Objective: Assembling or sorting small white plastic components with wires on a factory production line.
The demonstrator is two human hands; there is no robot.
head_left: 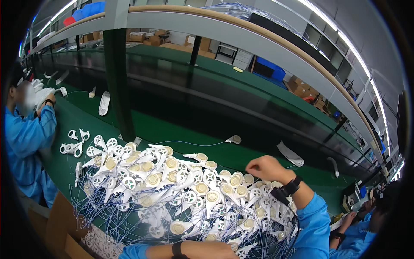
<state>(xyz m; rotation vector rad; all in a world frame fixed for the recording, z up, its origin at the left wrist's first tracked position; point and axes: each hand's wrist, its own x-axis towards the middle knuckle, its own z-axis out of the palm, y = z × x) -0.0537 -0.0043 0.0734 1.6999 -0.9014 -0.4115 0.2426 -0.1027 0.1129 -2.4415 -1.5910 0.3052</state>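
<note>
A big heap of white plastic parts point(181, 190) with round tan discs and thin blue wires covers the green bench in front of me. My right hand point(265, 167) hovers over the heap's right side with its fingers curled into a fist. No part shows in it, and a black band sits on its wrist. My left hand point(215, 249) lies low at the bottom edge against the heap's near side. A black wristband is on that arm too, and its fingers are mostly hidden among the parts.
A dark green post point(117, 86) rises just behind the heap. Loose white parts point(103, 103) lie on the green belt point(215, 77), one with a blue wire point(235, 139). A co-worker in blue point(26, 129) sits left, another point(360, 231) right. A cardboard box point(64, 228) stands lower left.
</note>
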